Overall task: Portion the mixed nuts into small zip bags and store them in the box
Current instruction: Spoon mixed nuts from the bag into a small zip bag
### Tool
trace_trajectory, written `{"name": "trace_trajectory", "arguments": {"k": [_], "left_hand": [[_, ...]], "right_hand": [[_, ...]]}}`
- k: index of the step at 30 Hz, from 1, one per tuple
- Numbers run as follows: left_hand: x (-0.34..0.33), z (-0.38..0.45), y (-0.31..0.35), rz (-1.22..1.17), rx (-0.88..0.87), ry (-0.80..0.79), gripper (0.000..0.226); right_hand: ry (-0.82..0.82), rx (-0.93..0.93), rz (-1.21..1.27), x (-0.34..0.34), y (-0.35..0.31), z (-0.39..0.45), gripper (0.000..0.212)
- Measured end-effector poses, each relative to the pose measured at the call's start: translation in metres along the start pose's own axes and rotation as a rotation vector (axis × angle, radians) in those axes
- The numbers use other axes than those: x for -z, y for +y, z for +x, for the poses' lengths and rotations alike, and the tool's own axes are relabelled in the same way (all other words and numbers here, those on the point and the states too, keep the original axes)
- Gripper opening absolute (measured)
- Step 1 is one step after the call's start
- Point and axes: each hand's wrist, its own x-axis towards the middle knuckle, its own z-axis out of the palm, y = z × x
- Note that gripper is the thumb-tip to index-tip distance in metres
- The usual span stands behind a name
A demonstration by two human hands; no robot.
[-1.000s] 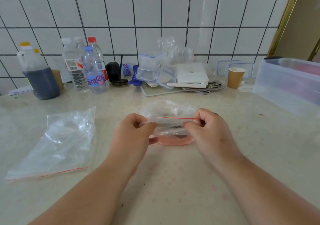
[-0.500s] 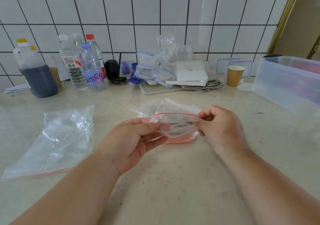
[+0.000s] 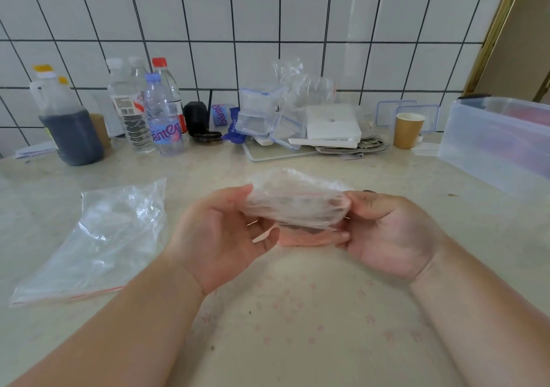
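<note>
Several bottles [image 3: 162, 115] on a pale counter [image 3: 297, 327] against white-tiled wall [image 3: 268, 29].

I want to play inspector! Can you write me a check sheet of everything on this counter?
Surface: pale counter with faint pink flecks.
Job's things: small zip bag held above the counter; big bag lying flat at the left; clear box at the right. Nuts: cannot tell.
Clutter: bottles, dark jug, paper cup, small tubs, white packet along the wall.
Hands: left hand and right hand each hold one end of the small zip bag.
Cables: nothing seen.
Surroundings: white tiled wall, gold frame at the right.
</note>
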Motion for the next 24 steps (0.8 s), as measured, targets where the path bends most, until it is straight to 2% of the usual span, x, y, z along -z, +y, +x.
{"name": "trace_trajectory", "arguments": {"k": [2, 4, 7, 10, 12, 14, 16, 19, 22, 24], "left_hand": [[-0.001, -0.001, -0.003, 0.13, -0.048, 0.025, 0.02], [-0.001, 0.002, -0.008, 0.29, -0.098, 0.121, 0.023], [-0.002, 0.005, -0.017, 0.569, -0.227, 0.345, 0.014], [0.002, 0.008, -0.02, 0.661, -0.314, 0.494, 0.028], [0.007, 0.009, -0.02, 0.753, -0.356, 0.575, 0.024], [0.008, 0.01, -0.018, 0.754, -0.386, 0.613, 0.016], [0.006, 0.01, -0.018, 0.692, -0.38, 0.575, 0.016], [-0.004, 0.008, -0.019, 0.504, -0.33, 0.399, 0.019], [-0.009, 0.005, -0.016, 0.329, -0.262, 0.205, 0.02], [-0.009, 0.002, -0.014, 0.239, -0.204, 0.114, 0.016]], "right_hand": [[-0.073, -0.019, -0.024, -0.005, -0.002, -0.001, 0.038], [-0.026, 0.027, -0.176, -0.008, 0.003, 0.001, 0.039], [0.24, 0.15, -0.498, -0.016, 0.017, 0.003, 0.009], [0.445, 0.23, -0.943, -0.019, 0.026, 0.003, 0.043], [0.527, 0.301, -1.031, -0.02, 0.028, 0.004, 0.044], [0.626, 0.397, -1.065, -0.019, 0.027, 0.004, 0.034], [0.736, 0.475, -1.074, -0.016, 0.026, 0.004, 0.022], [0.895, 0.462, -1.076, -0.01, 0.022, 0.006, 0.008], [0.949, 0.421, -0.99, -0.001, 0.017, 0.009, 0.02], [0.933, 0.386, -0.957, 0.002, 0.014, 0.009, 0.02]]}}
